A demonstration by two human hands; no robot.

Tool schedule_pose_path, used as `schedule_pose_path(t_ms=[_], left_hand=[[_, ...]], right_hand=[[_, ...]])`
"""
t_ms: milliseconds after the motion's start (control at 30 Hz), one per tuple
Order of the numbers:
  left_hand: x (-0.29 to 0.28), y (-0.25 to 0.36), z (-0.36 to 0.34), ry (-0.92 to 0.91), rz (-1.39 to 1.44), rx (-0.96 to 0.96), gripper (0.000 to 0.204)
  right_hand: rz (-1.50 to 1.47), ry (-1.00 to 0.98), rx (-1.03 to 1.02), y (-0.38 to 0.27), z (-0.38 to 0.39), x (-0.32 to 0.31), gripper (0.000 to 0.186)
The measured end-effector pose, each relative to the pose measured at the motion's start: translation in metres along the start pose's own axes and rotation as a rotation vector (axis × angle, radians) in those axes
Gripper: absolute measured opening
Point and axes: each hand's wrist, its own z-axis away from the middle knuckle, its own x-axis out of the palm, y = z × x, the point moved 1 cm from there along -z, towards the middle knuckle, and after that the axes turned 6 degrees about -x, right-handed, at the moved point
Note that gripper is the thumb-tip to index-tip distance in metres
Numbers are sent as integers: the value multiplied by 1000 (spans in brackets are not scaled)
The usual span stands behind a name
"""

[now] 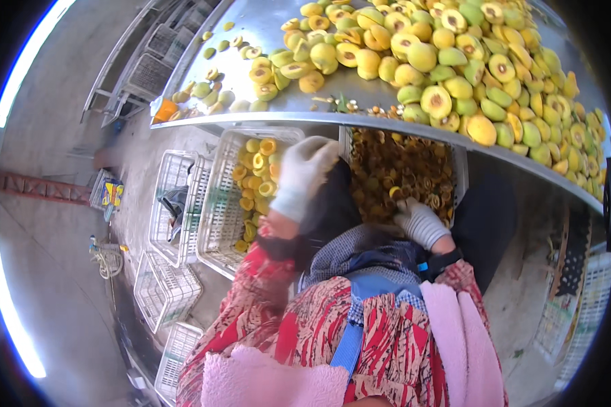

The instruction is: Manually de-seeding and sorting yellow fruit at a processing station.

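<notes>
White-gloved, the left hand [302,176] rests with fingers curled together on the edge of a white crate [214,210] of peach halves — just below the steel surface [265,27]. The right hand [419,220] dips into the pit bin [400,169], fingers hidden — cannot tell.

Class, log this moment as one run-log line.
left hand: gloved, at metal table edge | right hand: gloved, in crate of pits | halved fruit piled on table
</notes>
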Motion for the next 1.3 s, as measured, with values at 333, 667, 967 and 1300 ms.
schedule_pose_path(t_ms=[333,667,967,1300], left_hand=[[-171,19,-187,586,-900,267,56],[-95,71,-215,-198,-1184,281,59],[-29,84,-194,62,-1048,305,57],[14,84,-220,337,-871,553,44]], right_hand=[[195,-50,-36,18,-31,38,40],[482,-144,158,34,-66,32,41],[570,-133,14,24,-48,25,37],[149,163,-285,24,-25,40,35]])
